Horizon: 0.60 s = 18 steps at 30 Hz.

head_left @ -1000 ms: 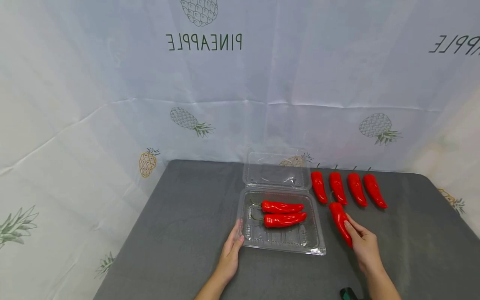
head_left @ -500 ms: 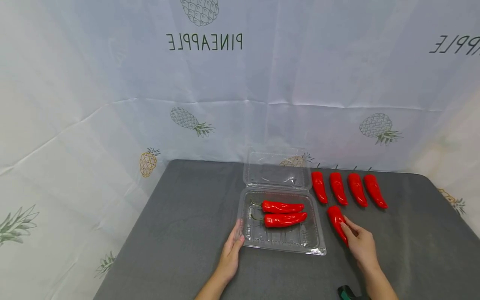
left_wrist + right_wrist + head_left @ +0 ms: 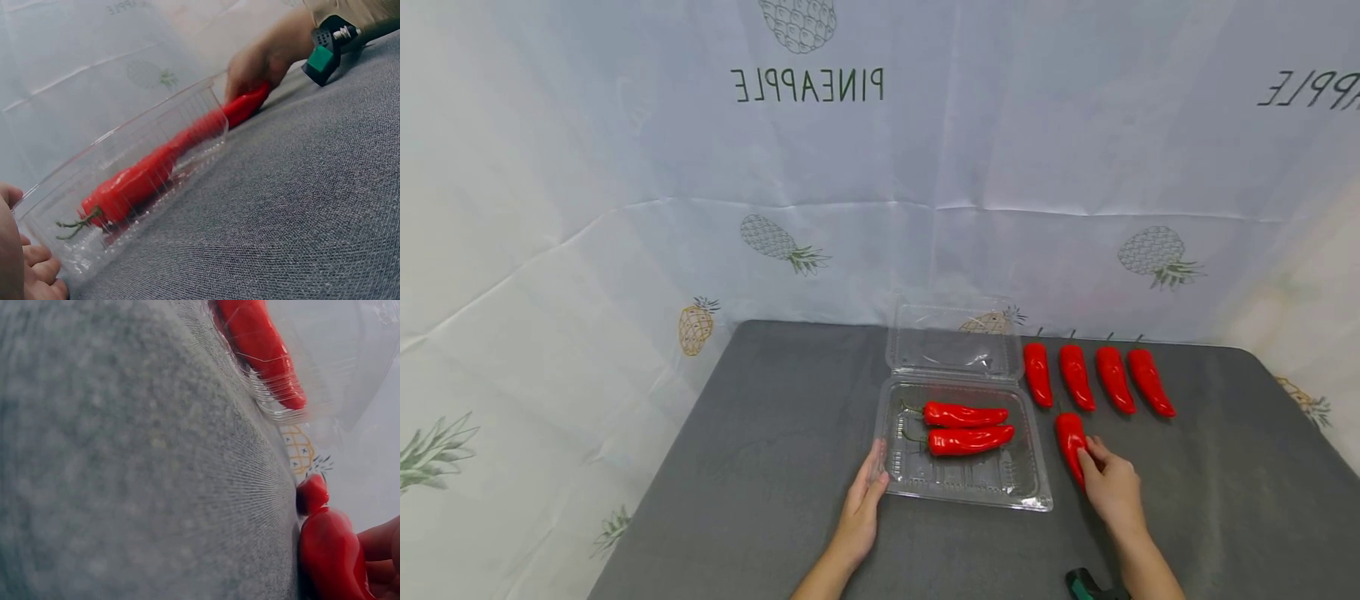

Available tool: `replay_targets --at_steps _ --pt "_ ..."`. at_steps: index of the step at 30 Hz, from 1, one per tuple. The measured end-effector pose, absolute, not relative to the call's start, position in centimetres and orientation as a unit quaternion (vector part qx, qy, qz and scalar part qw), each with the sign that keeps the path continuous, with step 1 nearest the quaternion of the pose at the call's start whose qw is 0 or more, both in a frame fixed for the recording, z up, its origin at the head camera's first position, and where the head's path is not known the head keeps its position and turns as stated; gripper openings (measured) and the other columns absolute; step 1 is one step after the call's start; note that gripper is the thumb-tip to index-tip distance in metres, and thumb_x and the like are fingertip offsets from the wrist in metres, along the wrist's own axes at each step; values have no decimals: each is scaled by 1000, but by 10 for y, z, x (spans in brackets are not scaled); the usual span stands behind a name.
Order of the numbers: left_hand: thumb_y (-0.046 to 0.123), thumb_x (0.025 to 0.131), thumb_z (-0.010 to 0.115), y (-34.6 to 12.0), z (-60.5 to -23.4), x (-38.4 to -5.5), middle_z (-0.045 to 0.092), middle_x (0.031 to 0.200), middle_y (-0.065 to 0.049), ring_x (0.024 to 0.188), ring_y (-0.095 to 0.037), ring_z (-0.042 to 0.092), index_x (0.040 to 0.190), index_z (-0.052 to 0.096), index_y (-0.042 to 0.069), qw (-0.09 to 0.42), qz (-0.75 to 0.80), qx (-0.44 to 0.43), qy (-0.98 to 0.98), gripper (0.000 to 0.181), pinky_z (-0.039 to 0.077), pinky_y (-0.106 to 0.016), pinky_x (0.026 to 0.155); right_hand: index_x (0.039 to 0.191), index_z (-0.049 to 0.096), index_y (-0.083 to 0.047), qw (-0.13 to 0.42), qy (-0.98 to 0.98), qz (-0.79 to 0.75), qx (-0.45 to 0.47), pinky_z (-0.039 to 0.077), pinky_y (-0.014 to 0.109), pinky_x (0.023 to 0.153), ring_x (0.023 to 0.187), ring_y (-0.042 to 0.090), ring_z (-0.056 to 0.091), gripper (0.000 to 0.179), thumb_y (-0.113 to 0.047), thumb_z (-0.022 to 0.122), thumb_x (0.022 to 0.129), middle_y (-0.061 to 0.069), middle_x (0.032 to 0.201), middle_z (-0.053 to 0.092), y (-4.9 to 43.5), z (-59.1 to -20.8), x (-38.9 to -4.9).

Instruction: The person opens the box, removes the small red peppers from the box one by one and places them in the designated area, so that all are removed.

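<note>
My left hand (image 3: 856, 521) holds the near left side of a transparent plastic clamshell box (image 3: 955, 483), thumb at the rim and fingers along the wall. Inside the box lie two red peppers, the far one (image 3: 964, 414) and the near one (image 3: 972, 441), side by side with green stems pointing left. Just right of the box, my right hand (image 3: 1116, 496) grips another red pepper (image 3: 1069, 442) by its lower part, thumb on the near side, stem end pointing away. In the left wrist view this held pepper (image 3: 247, 106) is low over the table.
At the back right, several red peppers (image 3: 1075, 377) lie in a row, stems toward the curtain. The raised lid (image 3: 951, 337) stands behind the box. A black and green device (image 3: 322, 59) sits on the right wrist. A pineapple-print curtain (image 3: 925, 167) hangs behind the grey table (image 3: 775, 433).
My right hand has shifted slightly left with the pepper, which has turned to lie straighter front to back. The left hand and the box have stayed in place.
</note>
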<state>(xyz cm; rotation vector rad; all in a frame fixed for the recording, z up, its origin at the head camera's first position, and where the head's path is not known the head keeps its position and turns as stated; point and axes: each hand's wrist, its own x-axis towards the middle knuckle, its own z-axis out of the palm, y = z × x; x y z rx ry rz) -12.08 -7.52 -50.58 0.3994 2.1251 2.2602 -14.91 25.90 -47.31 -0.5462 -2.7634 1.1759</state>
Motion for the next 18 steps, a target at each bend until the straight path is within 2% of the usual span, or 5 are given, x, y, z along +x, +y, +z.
replay_targets --at_steps 10,18 --pt "12 101 34 -76 -505 -121 14 151 -30 129 16 21 144 12 -12 7 720 134 680 53 17 -1 104 132 41 11 28 -897 400 -186 25 57 108 131 44 32 45 -13 46 96 28 139 37 261 -473 -152" --pt "13 102 33 -76 -505 -120 14 152 -28 133 5 17 145 12 -10 11 717 133 684 53 16 -1 104 133 40 11 21 -894 404 -192 24 56 109 132 44 31 45 -16 45 97 28 140 36 263 -473 -154"
